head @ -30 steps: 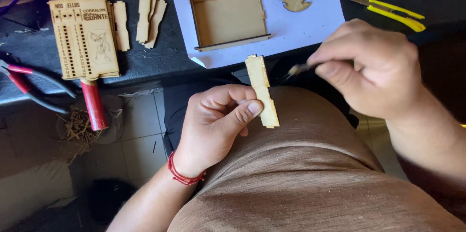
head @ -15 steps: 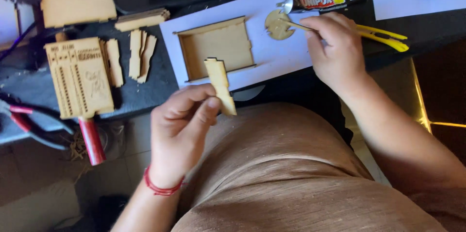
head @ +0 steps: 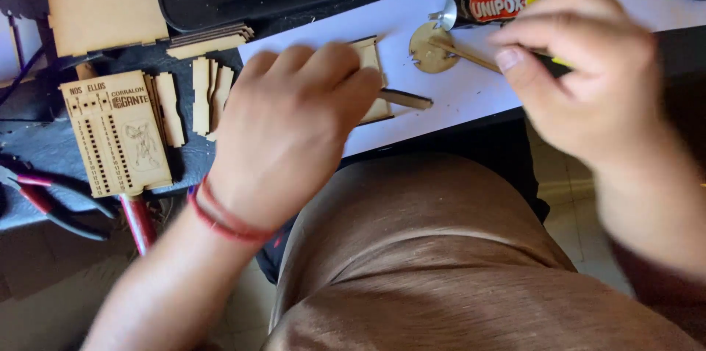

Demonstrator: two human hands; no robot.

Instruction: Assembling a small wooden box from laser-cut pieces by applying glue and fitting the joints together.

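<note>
Bench inventory, small wooden kit parts under my hands.

Left to right: red-handled pliers (head: 44, 200); engraved slotted panel (head: 118, 134); loose wooden strips (head: 206, 94); my left hand (head: 290, 130) clamped on a thin wooden strip (head: 404, 99) over the white paper (head: 456, 108) on the surface, likely light, stiff and snappable, best pinched mid-length; glue-smeared disc (head: 430, 48); glue tube (head: 500, 4); my right hand (head: 588, 79) closed on a thin stick (head: 463, 55).
</note>
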